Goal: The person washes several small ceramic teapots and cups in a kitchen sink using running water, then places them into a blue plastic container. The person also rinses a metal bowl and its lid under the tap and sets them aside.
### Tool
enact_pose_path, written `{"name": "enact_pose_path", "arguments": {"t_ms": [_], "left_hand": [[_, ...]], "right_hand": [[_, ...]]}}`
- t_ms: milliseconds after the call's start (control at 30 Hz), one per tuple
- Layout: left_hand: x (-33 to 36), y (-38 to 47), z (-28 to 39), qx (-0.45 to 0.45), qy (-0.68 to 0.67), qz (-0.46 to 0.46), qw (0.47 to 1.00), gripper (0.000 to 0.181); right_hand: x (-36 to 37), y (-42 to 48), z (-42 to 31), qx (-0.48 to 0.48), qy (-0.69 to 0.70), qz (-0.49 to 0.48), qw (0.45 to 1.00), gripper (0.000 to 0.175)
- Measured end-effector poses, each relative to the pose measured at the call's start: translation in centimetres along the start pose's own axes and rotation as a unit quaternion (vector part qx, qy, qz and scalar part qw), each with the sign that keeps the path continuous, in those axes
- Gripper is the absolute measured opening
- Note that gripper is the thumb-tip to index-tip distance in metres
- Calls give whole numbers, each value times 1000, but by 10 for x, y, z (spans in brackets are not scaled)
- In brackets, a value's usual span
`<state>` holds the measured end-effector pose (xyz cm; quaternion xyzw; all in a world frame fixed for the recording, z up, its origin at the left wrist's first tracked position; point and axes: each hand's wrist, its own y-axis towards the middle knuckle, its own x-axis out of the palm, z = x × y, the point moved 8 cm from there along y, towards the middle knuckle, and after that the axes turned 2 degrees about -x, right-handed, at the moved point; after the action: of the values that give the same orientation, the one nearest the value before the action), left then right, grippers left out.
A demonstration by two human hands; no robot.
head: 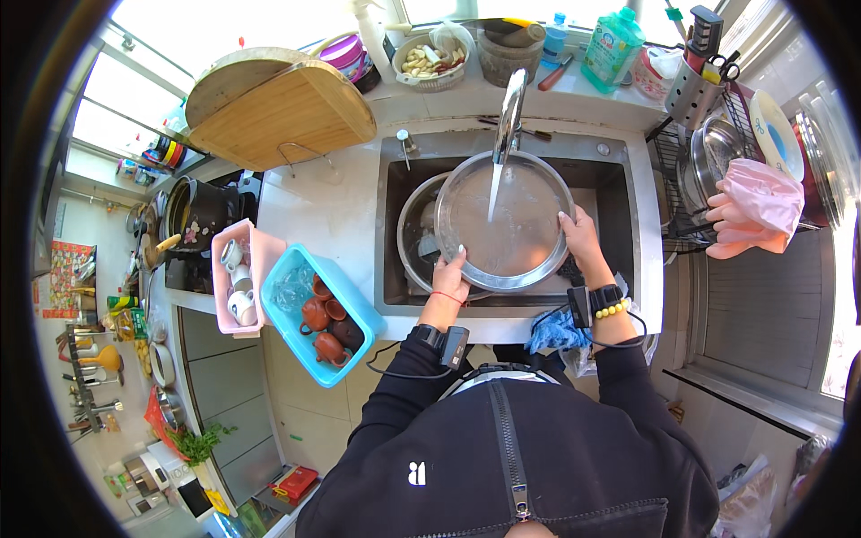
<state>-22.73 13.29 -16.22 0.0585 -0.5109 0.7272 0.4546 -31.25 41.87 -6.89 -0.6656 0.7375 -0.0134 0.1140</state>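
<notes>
A round stainless-steel basin (464, 265) is held over the sink (609, 269), under water running from the chrome faucet (511, 107). At its near left rim is my left hand (449, 282), thumb on top of the edge. My right hand (584, 243) grips the right side of the rim the same way. Water strikes the basin left of its middle. Below and to the left, partly covered by it, a second metal basin (408, 249) sits in the sink with something indistinct inside.
A blue plastic tub (286, 343) holds brown clay teapots (329, 348); beside it, a pink bin (269, 245) contains white cups (241, 306). Wooden cutting boards (296, 114) lean at the back left. A dish rack (666, 168) with pink rubber gloves (757, 208) stands right. A blue cloth (555, 331) hangs in front.
</notes>
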Motion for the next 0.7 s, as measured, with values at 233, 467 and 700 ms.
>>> {"name": "enact_pose_path", "arguments": {"t_ms": [233,467,700], "left_hand": [[41,-35,83,226,321,1,920,29],[22,-56,118,244,475,138,834,41],[-22,-15,44,112,310,68,942,31]], "right_hand": [[22,2,68,132,55,8,990,22],[40,-9,33,141,1,-46,989,31],[16,-21,-6,30,-143,-17,989,30]]}}
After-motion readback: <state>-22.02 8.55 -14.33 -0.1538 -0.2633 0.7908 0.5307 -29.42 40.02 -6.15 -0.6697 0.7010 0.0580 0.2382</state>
